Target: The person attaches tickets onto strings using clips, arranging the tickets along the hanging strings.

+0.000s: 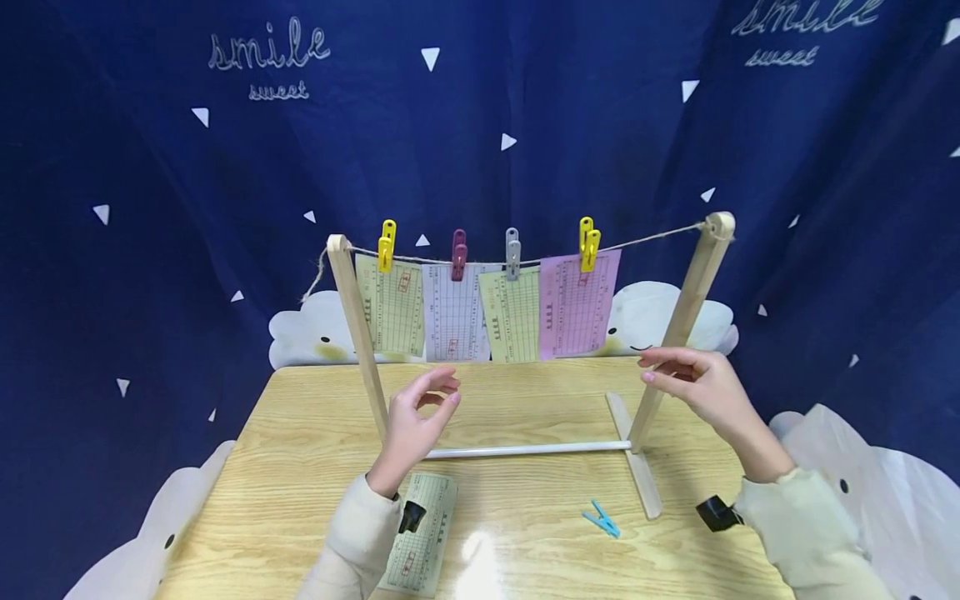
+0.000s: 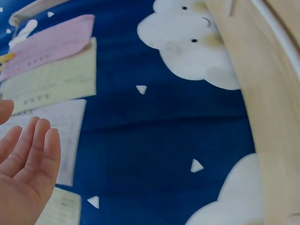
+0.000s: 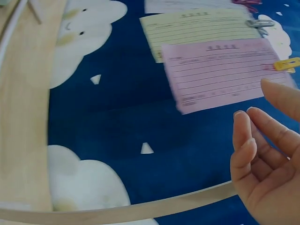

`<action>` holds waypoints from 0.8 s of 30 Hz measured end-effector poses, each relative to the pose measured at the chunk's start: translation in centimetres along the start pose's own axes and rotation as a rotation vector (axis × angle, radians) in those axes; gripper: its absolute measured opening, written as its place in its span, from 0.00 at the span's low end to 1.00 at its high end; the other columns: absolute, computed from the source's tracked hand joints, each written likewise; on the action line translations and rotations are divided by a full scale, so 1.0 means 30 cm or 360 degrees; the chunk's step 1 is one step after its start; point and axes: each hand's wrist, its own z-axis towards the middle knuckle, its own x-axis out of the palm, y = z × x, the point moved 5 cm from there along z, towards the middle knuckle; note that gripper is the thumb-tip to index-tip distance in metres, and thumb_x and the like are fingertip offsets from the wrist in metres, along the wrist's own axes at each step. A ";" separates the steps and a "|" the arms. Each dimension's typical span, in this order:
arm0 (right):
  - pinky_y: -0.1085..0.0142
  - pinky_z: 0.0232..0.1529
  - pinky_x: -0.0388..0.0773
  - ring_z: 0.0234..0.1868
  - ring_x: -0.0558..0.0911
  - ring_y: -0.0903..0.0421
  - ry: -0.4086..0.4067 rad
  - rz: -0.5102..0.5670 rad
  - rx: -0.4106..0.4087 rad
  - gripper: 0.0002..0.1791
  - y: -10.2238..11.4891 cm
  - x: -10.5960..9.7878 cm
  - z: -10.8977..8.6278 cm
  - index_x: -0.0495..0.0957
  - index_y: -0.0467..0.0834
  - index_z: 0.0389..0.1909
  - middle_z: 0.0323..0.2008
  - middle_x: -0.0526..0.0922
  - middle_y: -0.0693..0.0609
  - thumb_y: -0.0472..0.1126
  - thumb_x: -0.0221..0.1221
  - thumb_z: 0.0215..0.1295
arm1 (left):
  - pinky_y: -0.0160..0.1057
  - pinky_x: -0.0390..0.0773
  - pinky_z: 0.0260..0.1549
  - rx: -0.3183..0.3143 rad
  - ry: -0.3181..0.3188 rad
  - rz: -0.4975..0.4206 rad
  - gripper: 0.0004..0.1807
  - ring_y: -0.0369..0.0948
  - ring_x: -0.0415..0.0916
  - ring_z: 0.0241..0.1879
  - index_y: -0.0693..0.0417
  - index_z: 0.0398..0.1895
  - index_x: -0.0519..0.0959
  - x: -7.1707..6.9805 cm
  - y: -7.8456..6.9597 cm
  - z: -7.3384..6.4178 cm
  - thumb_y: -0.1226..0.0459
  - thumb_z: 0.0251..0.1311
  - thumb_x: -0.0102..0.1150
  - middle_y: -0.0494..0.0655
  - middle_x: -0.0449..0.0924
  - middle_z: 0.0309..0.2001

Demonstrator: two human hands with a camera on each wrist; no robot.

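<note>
My left hand [image 1: 420, 417] hovers over the table below the hanging slips, fingers loosely bent and holding nothing. The right hand [image 1: 705, 387], likewise holding nothing, is in front of the frame's right post [image 1: 686, 300]. From the string hang a pale yellow slip [image 1: 393, 312], a white slip [image 1: 452, 312], a yellow-green slip [image 1: 513, 321] and a pink slip [image 1: 581, 304]. A yellow clothespin [image 1: 386, 250], a maroon one [image 1: 459, 258], a grey one [image 1: 513, 257] and another yellow clothespin [image 1: 590, 250] grip them. In the right wrist view, the pink slip [image 3: 215, 77] lies beyond my fingertips.
A blue clothespin [image 1: 602, 521] lies on the wooden table [image 1: 525, 492] at the front right. Partly under my left wrist lies a pale green slip [image 1: 429, 529]. A white rod [image 1: 525, 451] joins the frame's posts low down. Behind hangs a dark blue curtain [image 1: 480, 183].
</note>
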 end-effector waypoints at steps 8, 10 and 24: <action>0.75 0.28 0.74 0.30 0.78 0.66 0.0031 -0.0051 0.0057 0.12 -0.103 0.048 -0.041 0.77 0.29 0.40 0.33 0.82 0.59 0.30 0.62 0.54 | 0.43 0.79 0.27 -0.0002 0.0049 0.0059 0.14 0.56 0.76 0.30 0.75 0.40 0.74 -0.026 0.064 -0.053 0.83 0.46 0.56 0.65 0.79 0.32; 0.74 0.28 0.74 0.30 0.78 0.65 0.0032 -0.0055 0.0073 0.13 -0.125 0.058 -0.053 0.78 0.30 0.40 0.34 0.83 0.54 0.31 0.62 0.53 | 0.42 0.79 0.26 -0.0008 0.0063 0.0084 0.14 0.56 0.76 0.30 0.75 0.39 0.74 -0.031 0.080 -0.065 0.83 0.46 0.56 0.64 0.79 0.31; 0.71 0.27 0.75 0.29 0.78 0.65 0.0050 -0.0061 0.0259 0.15 -0.273 0.123 -0.150 0.78 0.31 0.42 0.33 0.82 0.46 0.32 0.63 0.53 | 0.34 0.75 0.23 -0.0321 0.0219 0.0200 0.15 0.39 0.75 0.27 0.66 0.41 0.77 -0.053 0.328 -0.186 0.77 0.46 0.63 0.51 0.79 0.31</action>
